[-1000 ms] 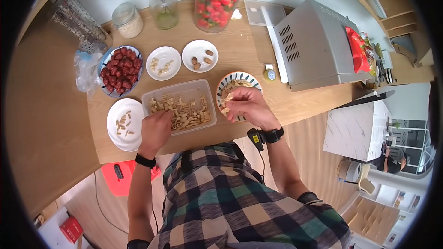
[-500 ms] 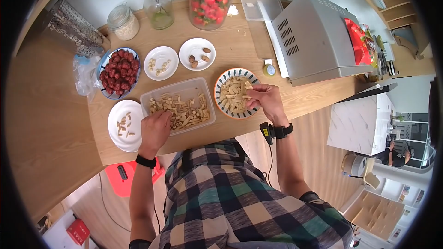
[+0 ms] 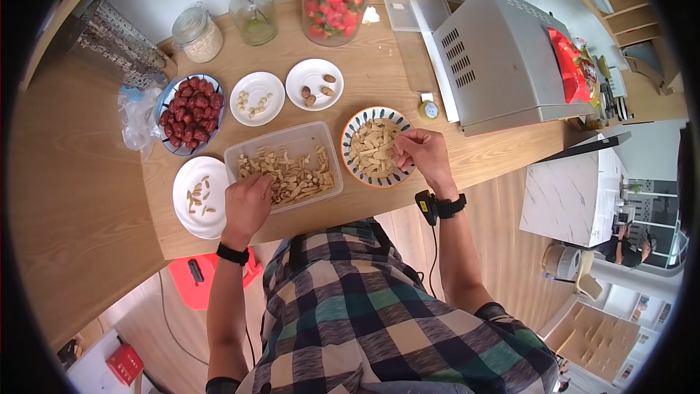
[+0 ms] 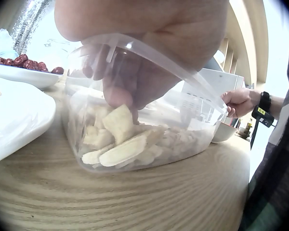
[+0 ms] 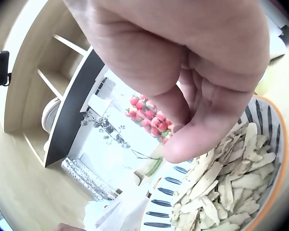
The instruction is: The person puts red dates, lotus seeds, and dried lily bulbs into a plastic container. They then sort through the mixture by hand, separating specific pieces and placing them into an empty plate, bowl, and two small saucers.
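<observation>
My left hand (image 3: 247, 205) reaches into a clear plastic container (image 3: 285, 133) of pale dried root slices (image 3: 300, 181). In the left wrist view, its thumb and fingers pinch a slice (image 4: 119, 124) above others. My right hand (image 3: 426, 155) is over the near right rim of a patterned bowl (image 3: 350, 168) heaped with similar slices (image 5: 226, 185). Its fingers are curled, with thumb and fingertip close together; no slice shows between them in the right wrist view.
Around the container stand a white plate (image 3: 191, 226) with several thin slices, a plate of red dates (image 3: 193, 113), and small plates with pale kernels (image 3: 253, 105) and brown nuts (image 3: 327, 79). Behind are a strawberry-filled vase (image 3: 339, 0) and a glass jar (image 3: 198, 36); a grey oven (image 3: 503, 66) stands right.
My right hand moved right across the bowl, and the slices it pinched are gone from its fingers. My left hand stays in the container. The view has shifted slightly.
</observation>
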{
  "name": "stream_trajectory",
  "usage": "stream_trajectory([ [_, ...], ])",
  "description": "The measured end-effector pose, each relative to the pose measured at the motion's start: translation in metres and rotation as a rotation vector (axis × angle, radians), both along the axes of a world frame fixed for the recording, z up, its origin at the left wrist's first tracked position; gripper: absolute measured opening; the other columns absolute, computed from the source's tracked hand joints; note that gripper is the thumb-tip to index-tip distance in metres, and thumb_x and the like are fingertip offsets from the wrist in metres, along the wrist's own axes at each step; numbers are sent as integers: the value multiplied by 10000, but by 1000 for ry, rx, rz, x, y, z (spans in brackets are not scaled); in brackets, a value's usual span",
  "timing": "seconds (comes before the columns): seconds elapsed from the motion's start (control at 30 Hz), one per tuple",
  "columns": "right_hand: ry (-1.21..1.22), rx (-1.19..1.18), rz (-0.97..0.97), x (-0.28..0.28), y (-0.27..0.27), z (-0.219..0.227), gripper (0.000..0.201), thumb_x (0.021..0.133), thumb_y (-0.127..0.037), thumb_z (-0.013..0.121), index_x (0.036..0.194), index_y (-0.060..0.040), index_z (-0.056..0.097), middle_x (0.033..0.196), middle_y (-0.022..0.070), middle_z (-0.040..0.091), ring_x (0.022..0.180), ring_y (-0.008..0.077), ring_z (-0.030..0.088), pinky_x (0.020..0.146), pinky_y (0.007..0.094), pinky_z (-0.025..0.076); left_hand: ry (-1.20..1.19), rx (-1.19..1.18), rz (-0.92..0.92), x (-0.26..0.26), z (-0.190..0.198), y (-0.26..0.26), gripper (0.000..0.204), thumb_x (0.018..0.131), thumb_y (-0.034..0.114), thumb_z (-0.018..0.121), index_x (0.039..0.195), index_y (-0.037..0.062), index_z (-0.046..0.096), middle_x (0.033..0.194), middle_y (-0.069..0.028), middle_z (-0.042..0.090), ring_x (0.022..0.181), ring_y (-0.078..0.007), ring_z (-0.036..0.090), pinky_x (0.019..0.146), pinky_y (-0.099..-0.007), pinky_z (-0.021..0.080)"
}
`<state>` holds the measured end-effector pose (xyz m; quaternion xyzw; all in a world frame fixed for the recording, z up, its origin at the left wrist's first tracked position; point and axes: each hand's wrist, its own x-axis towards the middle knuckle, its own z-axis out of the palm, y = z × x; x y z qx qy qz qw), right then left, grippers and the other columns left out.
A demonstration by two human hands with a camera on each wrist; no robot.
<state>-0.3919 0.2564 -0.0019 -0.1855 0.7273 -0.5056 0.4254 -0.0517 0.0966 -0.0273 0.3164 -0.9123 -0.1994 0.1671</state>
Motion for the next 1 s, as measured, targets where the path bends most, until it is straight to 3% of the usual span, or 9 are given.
stream_trajectory([
  [0.23, -39, -39, -22, 0, -1, 0, 157, 972, -86, 662, 993, 65, 699, 720, 84, 678, 530, 130, 650, 468, 234, 527, 4, -7, 1, 1, -1, 0, 70, 848, 49, 662, 911, 59, 692, 794, -113, 672, 709, -333, 664, 633, -444, 537],
  [0.3, 141, 84, 37, 1, -1, 10, 161, 980, -85, 648, 994, 70, 689, 727, 82, 681, 520, 123, 642, 445, 238, 509, 4, -6, 1, 1, -2, -1, 66, 847, 51, 666, 908, 59, 692, 786, -112, 667, 702, -333, 662, 629, -444, 535],
  [0.53, 181, 40, 15, 2, -2, 12, 179, 951, -100, 660, 957, 74, 699, 699, 83, 691, 494, 119, 637, 421, 256, 489, 20, -10, 13, 1, -5, -1, 49, 850, 47, 689, 898, 56, 698, 819, -114, 692, 706, -331, 673, 621, -428, 536],
  [0.8, 485, 108, 167, 8, -4, 16, 140, 939, -62, 656, 906, 63, 711, 715, 71, 686, 517, 95, 612, 451, 236, 480, 30, -2, 11, 2, -1, 0, 72, 847, 47, 690, 917, 54, 708, 820, -118, 695, 724, -336, 676, 632, -426, 542],
  [0.93, 298, 100, 242, 24, -16, 30, 161, 918, -80, 680, 981, 65, 712, 708, 92, 699, 509, 108, 618, 466, 257, 491, 50, -1, 2, 4, -5, -3, 93, 847, 43, 667, 938, 53, 684, 817, -113, 673, 737, -333, 666, 639, -451, 541],
  [1.0, 85, 37, 309, 48, -28, 39, 233, 925, -73, 687, 1119, 55, 669, 744, 81, 701, 526, 100, 609, 473, 251, 487, 85, 55, -14, 4, -2, -3, 101, 869, 31, 648, 966, 49, 668, 867, -119, 672, 754, -341, 661, 649, -459, 541],
])
